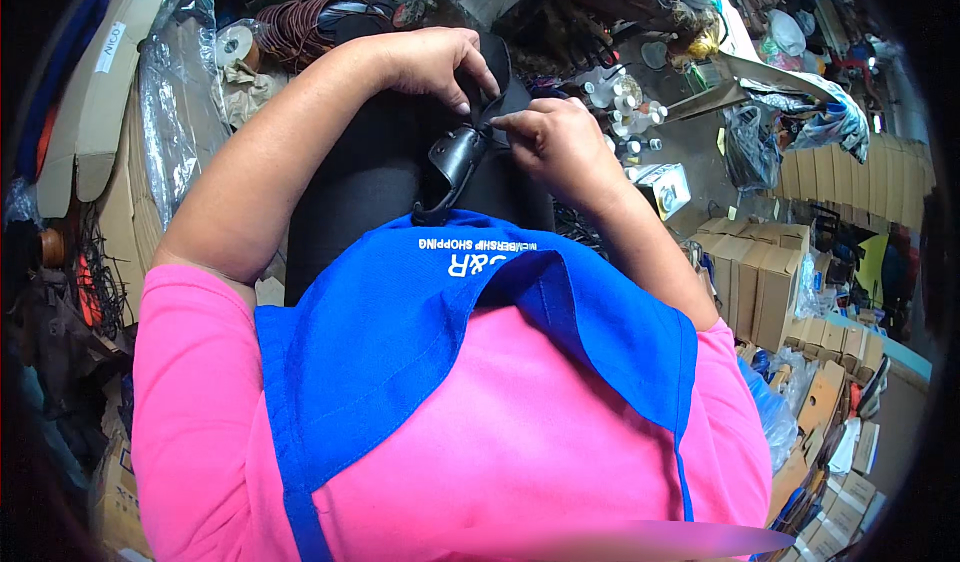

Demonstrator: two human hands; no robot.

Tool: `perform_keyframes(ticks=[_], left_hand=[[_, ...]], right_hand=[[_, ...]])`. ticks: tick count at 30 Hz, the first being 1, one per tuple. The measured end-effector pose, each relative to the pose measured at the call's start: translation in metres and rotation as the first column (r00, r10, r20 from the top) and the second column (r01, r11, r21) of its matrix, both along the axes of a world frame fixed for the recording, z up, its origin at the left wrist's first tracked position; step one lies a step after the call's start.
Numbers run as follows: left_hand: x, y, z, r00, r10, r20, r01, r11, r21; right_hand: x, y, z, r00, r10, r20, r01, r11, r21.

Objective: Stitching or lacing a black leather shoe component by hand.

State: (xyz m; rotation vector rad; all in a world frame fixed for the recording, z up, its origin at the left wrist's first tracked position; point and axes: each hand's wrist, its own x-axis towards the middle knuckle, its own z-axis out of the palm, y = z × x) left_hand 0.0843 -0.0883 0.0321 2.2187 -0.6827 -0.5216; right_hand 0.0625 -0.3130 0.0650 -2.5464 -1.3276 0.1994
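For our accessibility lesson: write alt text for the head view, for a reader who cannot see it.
A person's left hand and right hand pinch a small black leather piece over black fabric on their lap. They wear a pink shirt and blue apron; cardboard boxes surround them.

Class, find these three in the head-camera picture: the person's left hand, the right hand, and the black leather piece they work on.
left hand (428,62), head view, on the back of the hand.
right hand (556,139), head view, on the back of the hand.
black leather piece (455,157), head view, on its shiny curved face.
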Motion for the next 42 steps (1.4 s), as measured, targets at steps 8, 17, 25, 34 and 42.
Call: perform_keyframes(ticks=[8,17,25,34,42], left_hand=[[-0.001,0.001,-0.002,0.998,0.016,0.056,-0.017,1.000,0.007],[-0.003,-0.001,-0.010,0.995,0.048,0.089,-0.046,0.999,-0.026],[-0.025,-0.004,-0.019,0.932,0.290,0.218,-0.263,0.954,-0.147],[-0.102,0.012,-0.003,0.783,0.564,0.263,-0.530,0.825,-0.193],[-0.101,0.004,-0.021,0.659,0.467,0.590,-0.554,0.832,-0.039]], right_hand=[[0.022,-0.011,-0.018,0.915,-0.069,-0.398,0.125,0.985,0.116],[0.051,-0.019,-0.044,0.682,0.044,-0.730,0.106,0.982,0.157],[0.019,0.003,-0.034,0.919,-0.068,-0.387,0.172,0.955,0.242],[-0.015,-0.011,-0.041,0.997,-0.059,0.041,0.049,0.977,0.207],[0.015,-0.016,-0.047,0.968,-0.056,-0.244,0.103,0.977,0.186]])
